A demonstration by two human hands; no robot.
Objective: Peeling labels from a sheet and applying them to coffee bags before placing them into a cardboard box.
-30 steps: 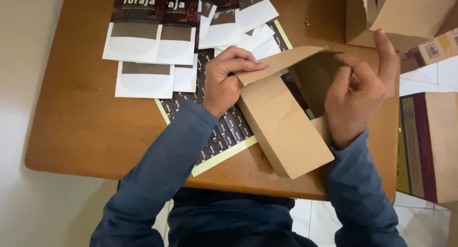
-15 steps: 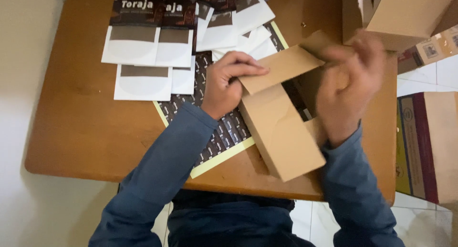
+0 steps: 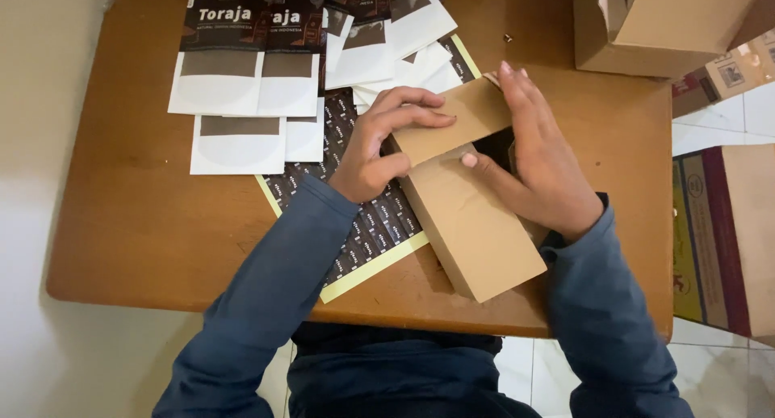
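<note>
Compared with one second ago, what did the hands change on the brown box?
The right hand came down from its raised position and now lies flat on the box flap, pressing it closed. The left hand keeps holding the flap's left edge. The cardboard box and white pouches stayed put.

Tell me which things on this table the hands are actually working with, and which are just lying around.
In hand:
- small brown cardboard box, its top flap being folded
- left hand on the flap
- right hand on the box's far side

Lying about:
- white and dark pouches
- dark sticker sheet
- large open carton
- wooden table
</note>
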